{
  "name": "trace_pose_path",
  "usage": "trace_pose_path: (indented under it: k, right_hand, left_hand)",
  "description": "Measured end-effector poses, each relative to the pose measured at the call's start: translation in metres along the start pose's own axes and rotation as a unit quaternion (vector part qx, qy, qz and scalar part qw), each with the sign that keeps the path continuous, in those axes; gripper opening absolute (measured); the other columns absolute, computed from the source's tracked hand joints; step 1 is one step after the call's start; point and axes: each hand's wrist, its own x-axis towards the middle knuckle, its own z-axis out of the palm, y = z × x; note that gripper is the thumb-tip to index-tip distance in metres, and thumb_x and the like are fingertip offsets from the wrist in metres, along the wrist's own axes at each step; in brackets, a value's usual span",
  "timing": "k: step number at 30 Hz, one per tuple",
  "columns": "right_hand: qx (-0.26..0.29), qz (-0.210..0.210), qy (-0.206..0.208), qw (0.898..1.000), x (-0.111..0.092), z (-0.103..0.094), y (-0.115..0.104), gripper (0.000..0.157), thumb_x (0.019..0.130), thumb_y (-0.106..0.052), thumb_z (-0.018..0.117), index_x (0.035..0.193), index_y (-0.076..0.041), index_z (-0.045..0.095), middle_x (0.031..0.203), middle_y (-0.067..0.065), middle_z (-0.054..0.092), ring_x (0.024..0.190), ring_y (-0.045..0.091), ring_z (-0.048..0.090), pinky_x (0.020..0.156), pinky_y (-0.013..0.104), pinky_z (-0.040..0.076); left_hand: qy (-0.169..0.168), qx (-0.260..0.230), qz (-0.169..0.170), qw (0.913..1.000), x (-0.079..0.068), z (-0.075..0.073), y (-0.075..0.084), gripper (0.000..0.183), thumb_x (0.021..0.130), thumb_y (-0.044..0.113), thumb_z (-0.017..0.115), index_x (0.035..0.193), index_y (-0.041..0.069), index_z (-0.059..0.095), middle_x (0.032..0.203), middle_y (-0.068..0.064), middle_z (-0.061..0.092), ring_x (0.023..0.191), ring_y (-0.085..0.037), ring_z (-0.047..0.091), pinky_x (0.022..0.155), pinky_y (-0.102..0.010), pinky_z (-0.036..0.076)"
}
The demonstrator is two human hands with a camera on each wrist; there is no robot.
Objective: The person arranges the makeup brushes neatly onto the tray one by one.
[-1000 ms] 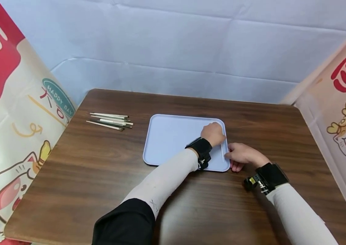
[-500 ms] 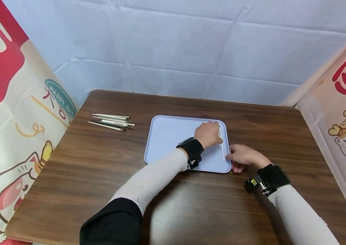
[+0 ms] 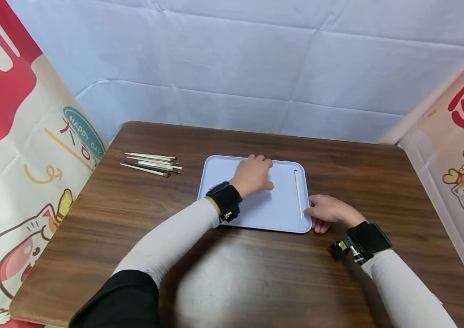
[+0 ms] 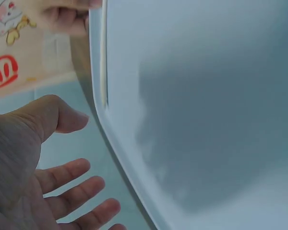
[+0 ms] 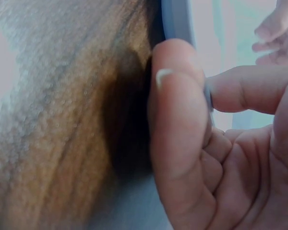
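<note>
One slender stick (image 3: 299, 196) lies on the pale tray (image 3: 265, 218), just inside its right short side and roughly parallel to it, while a loose group of similar sticks (image 3: 158, 164) lies on the table (image 3: 281, 273), beyond the tray's left side and level with its far half. The group's long axis runs left to right, close to the line of the tray's far long side, so its sticks point nearly crosswise to the lone one. The left hand (image 3: 252, 175) is over the far middle of the tray, between the two; its fingers are spread, thumb well apart from them, and it has hold of nothing. It is clearly the nearer hand to the group, which lies off to its left, past the tray's left side. The right hand (image 3: 330, 211) is at the tray's right side, toward the near corner, pinching the rim between thumb and bent fingers; it is nearer to the lone stick. As a judgement, any reach from the left hand to the group turns on that leftward offset, and matching the lone stick's line calls for about a quarter turn.
</note>
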Motion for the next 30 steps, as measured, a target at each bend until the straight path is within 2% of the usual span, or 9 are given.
trace_pose_path:
  k: [4, 9, 15, 22, 30]
  right_hand:
    - [0.002, -0.001, 0.001, 1.000, 0.000, 0.000, 0.001, 0.010, 0.100, -0.008, 0.049, 0.096, 0.001, 0.050, 0.065, 0.010, 0.064, 0.051, 0.015, 0.064, 0.050, 0.032, 0.057]
    - [0.003, -0.001, -0.003, 1.000, 0.000, 0.000, 0.001, 0.010, 0.100, -0.008, 0.049, 0.097, 0.001, 0.051, 0.066, 0.010, 0.064, 0.051, 0.015, 0.064, 0.051, 0.031, 0.057]
    - [0.006, 0.000, -0.005, 1.000, -0.001, 0.000, 0.001, 0.010, 0.101, -0.008, 0.049, 0.096, 0.001, 0.051, 0.065, 0.009, 0.063, 0.051, 0.014, 0.064, 0.051, 0.031, 0.057]
    - [0.005, -0.001, -0.003, 1.000, 0.000, 0.000, 0.002, 0.010, 0.101, -0.008, 0.049, 0.096, 0.001, 0.051, 0.066, 0.010, 0.064, 0.051, 0.014, 0.064, 0.051, 0.031, 0.057]
    - [0.003, 0.001, 0.000, 1.000, -0.001, 0.000, 0.002, 0.010, 0.100, -0.008, 0.049, 0.096, 0.001, 0.051, 0.067, 0.010, 0.064, 0.051, 0.014, 0.064, 0.051, 0.031, 0.057]
  left_hand:
    - [0.001, -0.009, -0.023, 0.9997, -0.011, -0.009, -0.029, 0.061, 0.089, 0.040, 0.074, 0.142, 0.016, 0.055, 0.138, -0.005, 0.057, 0.124, -0.027, 0.051, 0.096, -0.041, 0.049]
    - [0.009, -0.027, -0.051, 0.9983, -0.027, -0.017, -0.071, 0.063, 0.091, 0.036, 0.072, 0.145, 0.013, 0.052, 0.143, -0.011, 0.054, 0.131, -0.033, 0.046, 0.101, -0.048, 0.046]
    - [0.025, -0.047, -0.087, 0.9948, -0.046, -0.023, -0.118, 0.061, 0.090, 0.033, 0.072, 0.144, 0.011, 0.053, 0.141, -0.015, 0.055, 0.130, -0.037, 0.046, 0.103, -0.052, 0.044]
    - [0.035, -0.082, -0.109, 0.9900, -0.068, -0.027, -0.158, 0.060, 0.090, 0.027, 0.073, 0.143, 0.005, 0.054, 0.142, -0.021, 0.054, 0.134, -0.042, 0.043, 0.106, -0.053, 0.041]
    - [0.029, -0.076, -0.138, 0.9871, -0.090, -0.026, -0.204, 0.064, 0.092, 0.027, 0.070, 0.146, 0.002, 0.048, 0.146, -0.025, 0.047, 0.137, -0.047, 0.038, 0.107, -0.058, 0.038]
